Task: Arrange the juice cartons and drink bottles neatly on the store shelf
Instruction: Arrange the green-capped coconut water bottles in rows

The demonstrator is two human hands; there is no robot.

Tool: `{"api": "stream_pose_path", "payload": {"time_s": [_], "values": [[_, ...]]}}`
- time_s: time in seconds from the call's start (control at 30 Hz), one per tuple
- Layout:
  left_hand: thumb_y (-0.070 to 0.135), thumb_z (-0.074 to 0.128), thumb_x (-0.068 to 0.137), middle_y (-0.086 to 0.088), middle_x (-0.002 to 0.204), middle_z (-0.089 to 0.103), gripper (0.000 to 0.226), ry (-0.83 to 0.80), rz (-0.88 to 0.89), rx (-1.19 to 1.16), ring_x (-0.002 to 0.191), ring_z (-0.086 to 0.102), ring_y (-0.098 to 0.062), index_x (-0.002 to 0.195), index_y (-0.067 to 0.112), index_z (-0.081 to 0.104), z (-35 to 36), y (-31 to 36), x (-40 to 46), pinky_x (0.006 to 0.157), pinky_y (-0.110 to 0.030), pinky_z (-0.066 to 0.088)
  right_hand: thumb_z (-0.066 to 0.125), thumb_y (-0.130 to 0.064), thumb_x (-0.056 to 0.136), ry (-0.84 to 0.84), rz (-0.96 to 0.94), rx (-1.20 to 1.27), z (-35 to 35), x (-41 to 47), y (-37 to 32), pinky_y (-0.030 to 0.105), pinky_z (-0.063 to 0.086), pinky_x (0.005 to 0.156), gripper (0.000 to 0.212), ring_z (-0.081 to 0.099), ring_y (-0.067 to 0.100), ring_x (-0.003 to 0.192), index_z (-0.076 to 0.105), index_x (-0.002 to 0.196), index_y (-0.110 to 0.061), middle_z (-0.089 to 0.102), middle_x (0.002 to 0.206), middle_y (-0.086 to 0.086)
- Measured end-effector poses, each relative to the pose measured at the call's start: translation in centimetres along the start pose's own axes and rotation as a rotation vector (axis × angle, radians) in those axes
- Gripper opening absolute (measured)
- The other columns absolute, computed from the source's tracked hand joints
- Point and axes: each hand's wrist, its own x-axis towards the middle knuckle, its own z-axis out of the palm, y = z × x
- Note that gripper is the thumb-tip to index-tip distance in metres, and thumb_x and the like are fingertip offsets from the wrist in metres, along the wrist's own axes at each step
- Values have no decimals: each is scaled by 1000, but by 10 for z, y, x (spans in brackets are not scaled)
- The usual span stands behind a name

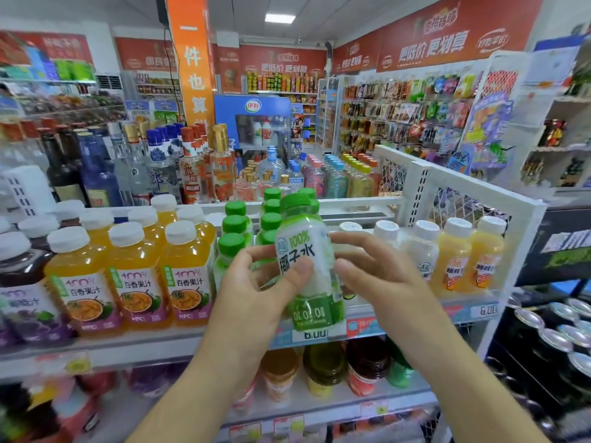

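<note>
I've got the coconut water bottle [307, 266] up in front of the shelf, green cap on top, label turned toward me, which I read as checking its face before it goes back in line. My left hand [256, 289] grips it low on the body, thumb across the front of the label, fingers curled behind. My right hand [374, 276] sits at the bottle's other side, fingers loosely curled against it, steadying rather than carrying, I'd say. The bottle tilts a little, cap leaning left, held off the shelf edge [319, 334] above the price tags. Just behind it stand the other green-capped bottles [236, 228] in two files, so its slot is probably at the front of that row. To the left, passion fruit juice bottles [134, 276] face forward in a tidy rank; to the right, white-capped orange bottles [454, 257] line up by the white rack post [415, 193]. No cartons visible from here.
</note>
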Motion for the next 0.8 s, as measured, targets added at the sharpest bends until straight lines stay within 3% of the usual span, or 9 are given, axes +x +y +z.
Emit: {"api": "stream_pose_path", "payload": {"time_s": [0.07, 0.17, 0.27, 0.33, 0.43, 0.53, 0.63, 0.73, 0.8], "values": [[45, 82, 78, 2, 117, 79, 50, -3, -9, -1, 108, 77, -22, 121, 27, 65, 3, -4, -1, 90, -51, 63, 70, -14, 102, 31, 9, 17, 6, -11, 3, 41, 63, 87, 32, 78, 21, 102, 67, 132, -26, 81, 112, 2], [65, 76, 81, 16, 122, 74, 47, -28, 0, 132, 113, 73, -9, 123, 46, 68, 4, -11, -4, 95, -42, 62, 75, -12, 97, 180, -35, -33, 11, -22, 6, 40, 66, 84, 41, 79, 16, 97, 69, 134, -28, 82, 109, -4], [74, 70, 83, 17, 122, 75, 62, -103, -44, 179, 114, 72, -7, 137, 44, 63, 6, -12, -7, 99, -41, 59, 81, -15, 92, 276, -82, -129, 14, -29, 8, 37, 65, 82, 47, 77, 12, 98, 71, 130, -41, 80, 110, -10], [75, 72, 78, 16, 122, 76, 65, -153, -63, 176, 116, 72, -8, 134, 42, 66, 8, -9, -12, 100, -41, 58, 84, -26, 89, 313, -95, -232, 17, -33, 7, 36, 64, 84, 48, 75, 9, 102, 70, 128, -50, 78, 112, -14], [61, 78, 84, 11, 122, 77, 54, -147, -58, 134, 117, 73, -13, 131, 36, 67, 8, -5, -18, 99, -44, 59, 83, -27, 90, 285, -168, -315, 19, -42, 5, 35, 60, 89, 47, 71, 10, 111, 69, 130, -48, 75, 118, -17], [37, 75, 88, -7, 124, 77, 54, -109, -107, -63, 116, 74, -30, 137, 20, 62, 5, 0, -21, 98, -57, 59, 75, -14, 97, 223, -172, -120, 12, -50, 3, 41, 61, 91, 41, 72, 16, 112, 72, 128, -40, 75, 121, -10], [24, 69, 92, -19, 126, 74, 52, -80, -144, -247, 117, 71, -39, 140, 8, 56, 2, 3, -24, 101, -66, 54, 74, -22, 95, 203, -83, -17, 6, -54, 7, 39, 61, 90, 35, 73, 15, 108, 72, 127, -36, 76, 120, -8], [26, 62, 97, -22, 126, 73, 47, -110, -178, -306, 114, 70, -41, 139, 6, 54, 4, 2, -30, 101, -62, 55, 75, -32, 93, 82, 2, 39, 11, -56, 10, 39, 61, 97, 37, 73, 14, 113, 72, 130, -32, 77, 122, -7], [28, 58, 102, -19, 123, 76, 41, -115, -173, -262, 114, 73, -37, 137, 7, 56, 6, 2, -33, 94, -52, 61, 76, -17, 98, 82, -20, 66, 16, -59, 10, 31, 61, 95, 30, 74, 10, 112, 74, 123, -33, 80, 116, -11]]}}
